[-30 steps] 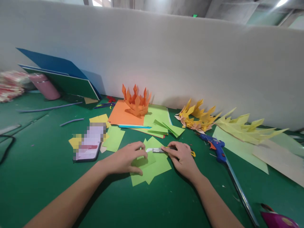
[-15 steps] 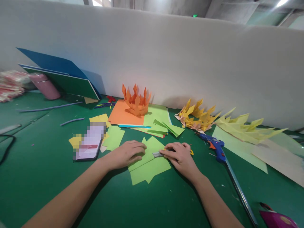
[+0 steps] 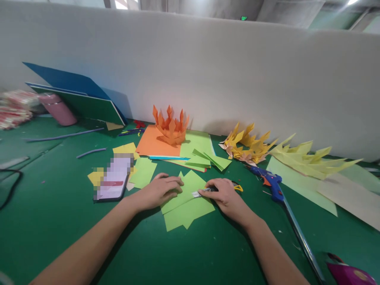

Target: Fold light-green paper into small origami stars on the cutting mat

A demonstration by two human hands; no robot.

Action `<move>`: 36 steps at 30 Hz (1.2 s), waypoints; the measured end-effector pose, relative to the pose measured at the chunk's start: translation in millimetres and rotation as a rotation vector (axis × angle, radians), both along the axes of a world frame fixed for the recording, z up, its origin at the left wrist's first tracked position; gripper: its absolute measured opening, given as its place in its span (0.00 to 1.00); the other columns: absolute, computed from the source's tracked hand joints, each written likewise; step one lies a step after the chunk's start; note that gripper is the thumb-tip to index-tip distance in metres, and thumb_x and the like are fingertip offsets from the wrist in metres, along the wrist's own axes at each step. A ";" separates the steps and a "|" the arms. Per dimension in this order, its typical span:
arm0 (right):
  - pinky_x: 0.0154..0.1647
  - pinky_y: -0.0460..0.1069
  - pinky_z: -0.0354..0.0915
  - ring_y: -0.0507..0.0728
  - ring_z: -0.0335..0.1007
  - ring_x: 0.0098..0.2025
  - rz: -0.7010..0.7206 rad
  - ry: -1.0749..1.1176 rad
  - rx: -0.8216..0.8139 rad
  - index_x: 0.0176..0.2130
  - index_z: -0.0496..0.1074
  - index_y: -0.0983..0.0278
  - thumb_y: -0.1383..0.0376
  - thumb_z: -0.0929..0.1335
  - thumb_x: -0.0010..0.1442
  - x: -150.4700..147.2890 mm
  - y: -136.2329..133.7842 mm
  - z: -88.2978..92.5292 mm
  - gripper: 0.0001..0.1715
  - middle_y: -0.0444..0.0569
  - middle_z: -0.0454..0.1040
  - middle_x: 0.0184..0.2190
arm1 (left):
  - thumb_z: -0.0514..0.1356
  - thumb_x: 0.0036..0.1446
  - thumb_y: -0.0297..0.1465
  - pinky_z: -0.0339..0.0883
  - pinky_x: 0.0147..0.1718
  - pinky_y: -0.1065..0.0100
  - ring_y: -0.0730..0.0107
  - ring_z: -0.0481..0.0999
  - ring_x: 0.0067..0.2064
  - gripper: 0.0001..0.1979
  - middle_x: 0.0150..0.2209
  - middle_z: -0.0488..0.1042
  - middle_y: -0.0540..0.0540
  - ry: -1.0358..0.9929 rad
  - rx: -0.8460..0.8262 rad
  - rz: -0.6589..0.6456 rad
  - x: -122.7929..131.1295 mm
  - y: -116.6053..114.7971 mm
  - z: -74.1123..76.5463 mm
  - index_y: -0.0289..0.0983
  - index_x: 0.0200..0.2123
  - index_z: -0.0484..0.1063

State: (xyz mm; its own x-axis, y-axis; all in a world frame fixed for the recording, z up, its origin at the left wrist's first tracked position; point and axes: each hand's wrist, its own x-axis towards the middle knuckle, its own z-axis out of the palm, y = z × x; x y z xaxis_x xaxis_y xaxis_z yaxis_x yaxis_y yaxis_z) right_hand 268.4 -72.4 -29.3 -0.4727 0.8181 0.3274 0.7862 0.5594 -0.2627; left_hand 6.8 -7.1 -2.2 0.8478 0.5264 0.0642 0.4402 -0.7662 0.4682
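Light green paper sheets [image 3: 190, 215] lie overlapped on the green table in front of me. My left hand [image 3: 168, 188] rests on their left part, fingers out and pressing the paper. In my right hand [image 3: 221, 194] is a utility knife [image 3: 196, 194], its blade end lying low over the upper sheet's edge and pointing left. The yellow tail of the knife shows past my knuckles; the rest of the handle is mostly hidden by my fingers. Folded green paper pieces [image 3: 218, 160] lie just beyond my hands.
Behind stand an orange paper crown [image 3: 172, 132] and a yellow one [image 3: 246, 146]. A blue glue gun [image 3: 271, 184] with a long stick lies to the right, near a pale green spiky strip [image 3: 311, 158]. A phone [image 3: 114, 178] and pink bottle [image 3: 59, 111] are left.
My right hand has turned slightly and the knife's blade end has shifted a little to the right. My left hand stays on the paper.
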 end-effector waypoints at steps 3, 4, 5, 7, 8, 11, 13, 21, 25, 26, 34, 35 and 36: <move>0.43 0.56 0.56 0.57 0.64 0.43 -0.004 -0.005 -0.013 0.51 0.69 0.45 0.71 0.57 0.65 3.2 -2.9 1.0 0.24 0.49 0.71 0.40 | 0.50 0.63 0.30 0.47 0.55 0.55 0.65 0.66 0.55 0.09 0.51 0.70 0.47 -0.005 -0.013 0.006 -1.1 0.9 -1.7 0.43 0.42 0.69; 0.43 0.56 0.56 0.57 0.64 0.42 -0.005 -0.004 -0.017 0.51 0.69 0.45 0.71 0.58 0.65 4.4 -3.9 1.2 0.24 0.49 0.71 0.39 | 0.50 0.62 0.30 0.47 0.55 0.54 0.65 0.67 0.55 0.09 0.51 0.70 0.47 -0.003 -0.015 0.005 -1.3 1.3 -2.2 0.43 0.42 0.69; 0.42 0.56 0.56 0.57 0.64 0.42 -0.005 -0.004 -0.023 0.51 0.69 0.45 0.71 0.58 0.65 5.7 -4.8 1.4 0.24 0.49 0.71 0.39 | 0.51 0.62 0.30 0.46 0.55 0.54 0.65 0.67 0.55 0.09 0.51 0.70 0.47 0.000 -0.016 0.006 -1.5 1.5 -2.6 0.43 0.42 0.69; 0.42 0.55 0.56 0.57 0.64 0.41 -0.002 -0.001 -0.034 0.51 0.68 0.44 0.71 0.59 0.64 7.7 -6.3 1.6 0.25 0.49 0.71 0.38 | 0.51 0.62 0.30 0.46 0.56 0.54 0.65 0.67 0.55 0.09 0.51 0.70 0.47 0.003 -0.017 0.012 -1.5 1.7 -3.0 0.44 0.42 0.69; 0.42 0.55 0.56 0.57 0.64 0.41 0.002 0.000 -0.038 0.52 0.68 0.44 0.72 0.59 0.64 8.5 -6.8 1.7 0.25 0.49 0.70 0.38 | 0.51 0.62 0.30 0.46 0.56 0.53 0.65 0.67 0.55 0.08 0.51 0.70 0.48 0.002 -0.018 0.014 -1.4 1.6 -2.9 0.44 0.42 0.69; 0.41 0.55 0.56 0.57 0.65 0.40 0.009 0.000 -0.045 0.52 0.68 0.45 0.72 0.59 0.64 10.2 -7.8 2.1 0.25 0.49 0.71 0.37 | 0.52 0.62 0.30 0.45 0.56 0.53 0.65 0.67 0.55 0.08 0.51 0.70 0.49 -0.003 -0.023 0.014 -1.2 1.1 -2.3 0.44 0.41 0.69; 0.40 0.54 0.57 0.57 0.65 0.40 0.010 0.000 -0.045 0.51 0.68 0.45 0.71 0.59 0.64 10.8 -8.1 2.5 0.24 0.49 0.71 0.37 | 0.52 0.62 0.30 0.45 0.56 0.53 0.65 0.67 0.55 0.08 0.51 0.70 0.49 -0.001 -0.026 0.012 -1.1 1.0 -2.0 0.44 0.41 0.69; 0.40 0.54 0.55 0.57 0.64 0.40 0.034 -0.012 -0.024 0.51 0.70 0.48 0.72 0.59 0.64 -0.2 -7.6 3.9 0.24 0.50 0.71 0.38 | 0.52 0.61 0.28 0.44 0.56 0.51 0.65 0.67 0.55 0.08 0.51 0.70 0.48 0.011 -0.011 0.011 -0.5 1.2 -1.9 0.43 0.41 0.68; 0.39 0.53 0.54 0.57 0.63 0.40 0.055 -0.019 -0.026 0.52 0.69 0.48 0.73 0.60 0.63 -7.9 -6.4 5.2 0.24 0.50 0.70 0.37 | 0.53 0.61 0.28 0.43 0.57 0.52 0.65 0.66 0.55 0.07 0.51 0.70 0.48 0.014 -0.015 0.015 0.1 0.8 -0.6 0.42 0.41 0.68; 0.39 0.53 0.54 0.57 0.63 0.40 0.057 -0.017 -0.031 0.52 0.69 0.48 0.73 0.60 0.63 -8.4 -6.2 5.4 0.24 0.50 0.70 0.37 | 0.53 0.61 0.28 0.43 0.57 0.52 0.65 0.66 0.55 0.07 0.51 0.70 0.48 0.017 -0.016 0.016 0.1 0.8 -0.6 0.42 0.41 0.68; 0.39 0.53 0.53 0.57 0.63 0.40 0.069 -0.001 -0.049 0.50 0.71 0.49 0.72 0.59 0.64 -3.6 -7.3 5.4 0.23 0.50 0.70 0.37 | 0.53 0.61 0.28 0.40 0.58 0.51 0.66 0.67 0.55 0.08 0.51 0.70 0.49 -0.006 -0.023 0.024 -1.5 1.9 -5.0 0.44 0.41 0.68; 0.39 0.53 0.53 0.57 0.63 0.40 0.068 0.000 -0.051 0.50 0.71 0.49 0.72 0.59 0.64 -3.6 -7.4 5.3 0.23 0.50 0.70 0.37 | 0.53 0.61 0.28 0.40 0.58 0.51 0.66 0.67 0.54 0.08 0.51 0.70 0.49 -0.007 -0.026 0.024 -1.4 2.0 -5.2 0.44 0.41 0.68; 0.39 0.53 0.53 0.57 0.63 0.40 0.066 0.004 -0.051 0.50 0.71 0.49 0.72 0.59 0.64 -3.9 -7.4 5.2 0.23 0.50 0.70 0.37 | 0.53 0.61 0.28 0.40 0.58 0.50 0.66 0.67 0.54 0.08 0.51 0.70 0.49 -0.008 -0.028 0.024 -1.3 2.1 -5.2 0.44 0.41 0.68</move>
State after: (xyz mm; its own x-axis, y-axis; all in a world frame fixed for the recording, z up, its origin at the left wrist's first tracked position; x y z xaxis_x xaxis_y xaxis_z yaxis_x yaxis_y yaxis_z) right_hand 264.4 -79.8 -24.1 -0.5251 0.8007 0.2884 0.7468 0.5961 -0.2949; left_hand 5.5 -5.0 -7.4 0.8347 0.5479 0.0557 0.4541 -0.7421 0.4931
